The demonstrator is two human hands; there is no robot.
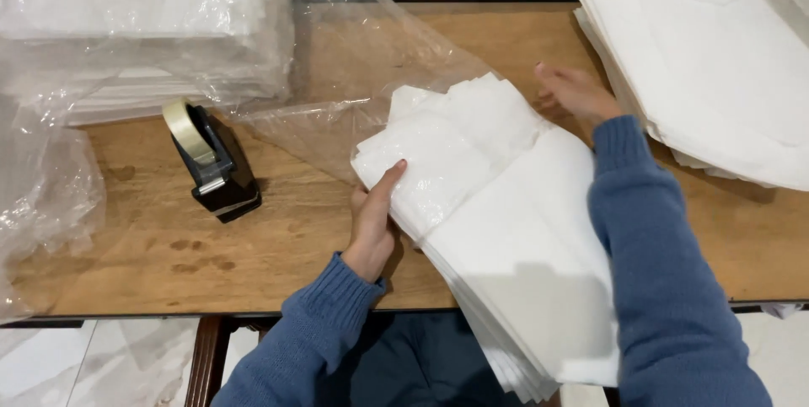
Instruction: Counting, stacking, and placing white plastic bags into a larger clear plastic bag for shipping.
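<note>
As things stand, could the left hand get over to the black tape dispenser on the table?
Probably yes. The left hand grips the white stack, and only bare table lies between it and the tape dispenser; it would have to let go first.

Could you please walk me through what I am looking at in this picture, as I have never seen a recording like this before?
There is no machine here: a person wears a camera on the head, so this single picture looks down at their own two arms in blue sleeves.

The left hand grips the near edge of a stack of white paper sheets, thumb on top. The far end of the stack sits inside a clear plastic bag. The right hand rests at the far side of the same stack, fingers open.

All this lies on a brown wooden table. Left of the hands stands a black tape dispenser with a roll of tape. At the far left are bagged packs of white sheets, and at the far right a loose pile of white sheets.
</note>
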